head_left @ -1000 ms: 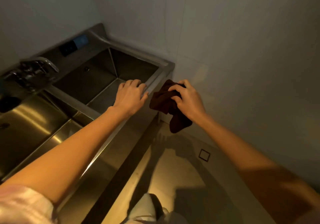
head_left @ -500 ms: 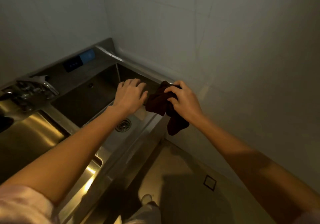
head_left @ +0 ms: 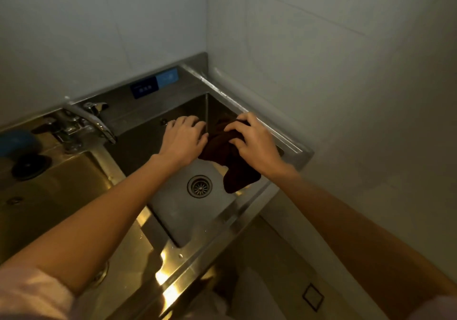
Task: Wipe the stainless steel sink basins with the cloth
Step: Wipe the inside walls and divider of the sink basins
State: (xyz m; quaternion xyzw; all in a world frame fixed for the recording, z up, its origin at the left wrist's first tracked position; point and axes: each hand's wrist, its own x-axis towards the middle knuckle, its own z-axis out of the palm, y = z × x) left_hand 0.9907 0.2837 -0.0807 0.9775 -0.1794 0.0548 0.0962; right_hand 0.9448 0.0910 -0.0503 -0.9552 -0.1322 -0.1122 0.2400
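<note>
The right hand (head_left: 256, 144) had its fingers curled into a dark brown cloth (head_left: 230, 156), gripping it in a bunch over the right-hand basin (head_left: 188, 211), with a loose tail hanging down toward the basin's near right corner. Held that way, the cloth looked gathered rather than spread, probably to be refolded into a pad before wiping. The left hand (head_left: 184, 139) lay just beside it, fingers fairly straight and relaxed, its edge against the cloth; whether it pinched any fabric could not be told. Most likely it was there to help open or steady the bundle.

Below both hands the basin floor showed its round drain (head_left: 199, 186). A second basin (head_left: 57, 196) lay to the left, lit yellow, with a dark plug (head_left: 31, 166) sitting on its rim. The faucet (head_left: 86, 121) reached out from the back ledge between the two basins.

On the back ledge sat a dark panel with a blue label (head_left: 154, 86); its small print was too blurred to read. No brand was legible anywhere.
</note>
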